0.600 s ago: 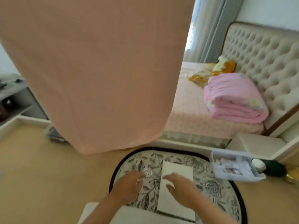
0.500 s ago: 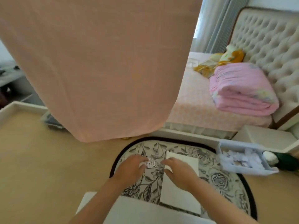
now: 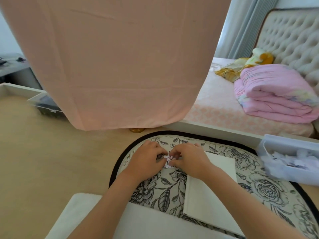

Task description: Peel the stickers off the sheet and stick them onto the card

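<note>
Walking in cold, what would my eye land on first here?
A peach cloth hangs across the upper left, filling much of the view. Below it, the left hand and right hand pinch a small sticker sheet together over a floral mat, the white card lying right of them. A folded pink quilt sits on the bed at right.

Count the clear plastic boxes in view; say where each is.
2. One clear plastic box of white paper scraps sits at the right edge of the black-and-white floral mat; the other is far left, partly behind the hanging peach cloth, which may hide more.
</note>
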Available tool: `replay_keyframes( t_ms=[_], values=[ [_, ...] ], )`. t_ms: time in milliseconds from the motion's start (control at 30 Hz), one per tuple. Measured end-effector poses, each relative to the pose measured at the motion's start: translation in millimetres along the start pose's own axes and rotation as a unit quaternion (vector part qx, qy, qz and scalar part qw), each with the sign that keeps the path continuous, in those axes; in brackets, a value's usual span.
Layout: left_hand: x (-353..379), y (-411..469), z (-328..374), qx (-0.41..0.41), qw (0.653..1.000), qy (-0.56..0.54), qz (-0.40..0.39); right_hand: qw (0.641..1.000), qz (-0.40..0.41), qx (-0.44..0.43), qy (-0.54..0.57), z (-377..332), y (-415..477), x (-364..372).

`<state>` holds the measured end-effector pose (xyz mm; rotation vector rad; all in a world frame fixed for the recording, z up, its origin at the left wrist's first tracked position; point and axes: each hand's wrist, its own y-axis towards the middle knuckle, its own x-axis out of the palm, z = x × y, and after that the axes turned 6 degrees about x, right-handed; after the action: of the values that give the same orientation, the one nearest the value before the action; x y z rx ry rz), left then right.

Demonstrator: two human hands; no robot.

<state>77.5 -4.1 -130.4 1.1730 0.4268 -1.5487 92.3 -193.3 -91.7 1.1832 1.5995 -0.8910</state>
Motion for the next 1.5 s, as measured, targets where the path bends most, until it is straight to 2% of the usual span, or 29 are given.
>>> replay_keyframes(
  t_ms=[133, 267, 433, 500, 567, 667, 767, 833, 1000, 1100, 1167, 1200, 1267, 1333, 1400, 1500],
  values=[
    [6, -4, 0, 0.006, 0.999, 0.021, 0.027, 0.999, 0.014, 0.033, 0.028, -4, -2, -5],
    [4, -3, 1, 0.006, 1.000, 0.027, 0.013, 0.997, 0.061, 0.039, 0.031, -6, -8, -4],
    [-1, -12, 9, 0.015, 0.999, 0.023, 0.023, 0.970, 0.076, 0.057, 0.223, -10, -37, -8],
    [-4, -13, 20, 0.015, 0.997, -0.021, 0.066, 0.956, 0.087, 0.050, 0.276, -8, -51, -12],
    [-10, -13, 39, 0.000, 0.985, -0.147, 0.085, 0.939, 0.097, 0.054, 0.325, -5, -62, -15],
    [-13, -14, 70, -0.011, 0.953, -0.303, 0.022, 0.906, 0.116, 0.083, 0.398, 3, -77, -17],
    [-6, -10, 87, 0.005, 0.950, -0.313, 0.007, 0.864, 0.115, 0.108, 0.478, 15, -87, -23],
    [-1, -8, 90, -0.002, 0.949, -0.316, 0.021, 0.849, 0.099, 0.105, 0.508, 21, -90, -26],
    [7, 2, 100, -0.054, 0.932, -0.353, 0.068, 0.840, 0.070, 0.093, 0.530, 40, -95, -28],
    [13, 13, 107, -0.048, 0.933, -0.351, 0.053, 0.831, 0.076, 0.098, 0.542, 55, -92, -25],
    [21, 16, 111, -0.035, 0.939, -0.339, 0.042, 0.825, 0.084, 0.105, 0.549, 62, -88, -23],
    [28, 16, 109, -0.020, 0.955, -0.294, 0.040, 0.824, 0.087, 0.108, 0.549, 65, -86, -22],
    [42, 17, 102, 0.033, 0.993, -0.112, 0.009, 0.827, 0.095, 0.113, 0.543, 70, -82, -19],
    [50, 17, 95, 0.053, 0.996, 0.020, -0.066, 0.832, 0.096, 0.116, 0.534, 73, -81, -16],
    [51, 16, 92, 0.038, 0.991, 0.041, -0.121, 0.844, 0.095, 0.110, 0.517, 76, -81, -14],
    [44, 12, 91, 0.055, 0.987, 0.066, -0.137, 0.859, 0.096, 0.101, 0.493, 77, -81, -14]
  ],
)
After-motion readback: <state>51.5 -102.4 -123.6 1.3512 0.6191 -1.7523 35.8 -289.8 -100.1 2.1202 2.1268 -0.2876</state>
